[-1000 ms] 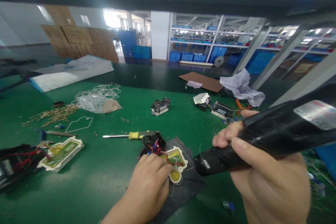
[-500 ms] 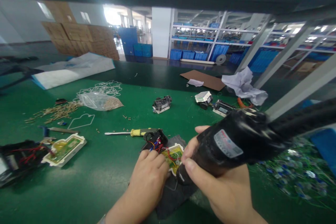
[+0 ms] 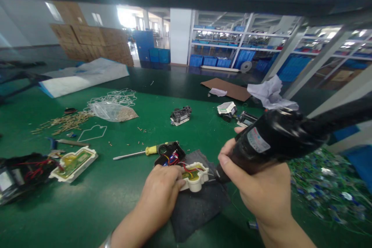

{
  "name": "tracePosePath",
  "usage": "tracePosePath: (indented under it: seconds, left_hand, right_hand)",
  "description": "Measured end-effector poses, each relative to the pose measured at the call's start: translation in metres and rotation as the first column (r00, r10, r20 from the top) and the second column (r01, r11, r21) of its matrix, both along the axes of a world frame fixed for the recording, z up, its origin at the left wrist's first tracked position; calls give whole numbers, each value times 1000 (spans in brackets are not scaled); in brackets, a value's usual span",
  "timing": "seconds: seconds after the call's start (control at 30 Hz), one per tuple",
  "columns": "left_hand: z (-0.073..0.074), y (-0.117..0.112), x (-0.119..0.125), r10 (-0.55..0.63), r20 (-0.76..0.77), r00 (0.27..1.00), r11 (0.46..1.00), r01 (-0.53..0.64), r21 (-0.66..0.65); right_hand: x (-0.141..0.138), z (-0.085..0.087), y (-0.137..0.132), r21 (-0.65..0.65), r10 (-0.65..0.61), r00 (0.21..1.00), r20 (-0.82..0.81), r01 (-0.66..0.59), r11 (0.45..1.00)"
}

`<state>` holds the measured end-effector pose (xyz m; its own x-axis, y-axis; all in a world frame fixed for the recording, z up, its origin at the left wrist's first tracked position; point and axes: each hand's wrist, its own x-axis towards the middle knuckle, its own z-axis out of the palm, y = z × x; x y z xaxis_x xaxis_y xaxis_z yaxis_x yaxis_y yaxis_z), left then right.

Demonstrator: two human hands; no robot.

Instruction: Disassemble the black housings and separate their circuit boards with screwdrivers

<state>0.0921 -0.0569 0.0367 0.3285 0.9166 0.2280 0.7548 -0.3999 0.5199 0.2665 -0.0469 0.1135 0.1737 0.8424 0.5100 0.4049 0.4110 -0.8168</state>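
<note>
My right hand (image 3: 258,186) is wrapped round a black power screwdriver (image 3: 244,157), tilted with its narrow tip down to the left. That tip is close to the right side of a white plastic housing (image 3: 197,185); whether they touch I cannot tell. Inside the housing are a yellow-green circuit board and red and yellow wires. My left hand (image 3: 162,186) grips its left end, thumb on the near side. Wires run to a black casing (image 3: 176,150) just behind. Under the housing lies a dark cloth (image 3: 194,215). A yellow-handled flat screwdriver (image 3: 151,150) rests beside the casing.
Another opened unit with a white housing (image 3: 91,159) is at left, near a hammer (image 3: 71,142). Brass-coloured pieces (image 3: 62,123) and a plastic bag (image 3: 107,111) lie beyond. Further units (image 3: 180,115) stand at the back. Green-wired parts (image 3: 328,186) are heaped at right.
The power screwdriver and my right hand have moved right, away from over the housing. The housing has been turned and tilted, showing its white side wall. The flat screwdriver has shifted slightly.
</note>
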Motion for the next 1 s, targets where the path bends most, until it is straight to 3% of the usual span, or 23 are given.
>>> tracePosePath:
  seconds: [0.2, 0.4, 0.5, 0.6, 0.7, 0.8, 1.0]
  left_hand:
    - [9, 3, -5, -49, -49, 998, 994, 44, -96]
    - [7, 3, -6, -139, -96, 986, 988, 132, -75]
    - [4, 3, -7, -125, -9, 992, 986, 123, -116]
    - [3, 4, -8, -56, 223, 973, 974, 102, -200]
    - [4, 8, -9, 91, 449, 889, 952, 54, -300]
    - [6, 12, -11, 240, 613, 753, 910, 46, -413]
    - [-1, 19, -17, 430, 757, 492, 867, 9, -498]
  right_hand:
    - [-4, -5, 10, 42, -6, 987, -159, 13, 999]
    - [-1, -5, 9, 166, -68, 973, -221, 106, 980]
    - [-2, -5, 7, 176, -40, 977, -211, 78, 981]
    - [-4, -10, 11, 160, 13, 972, -234, 26, 987]
    - [-3, -17, 18, 135, 41, 962, -271, -4, 991]
    - [-1, -20, 23, 124, 35, 955, -295, 2, 992]
    - [-2, -7, 13, 40, 44, 950, -309, -33, 999]
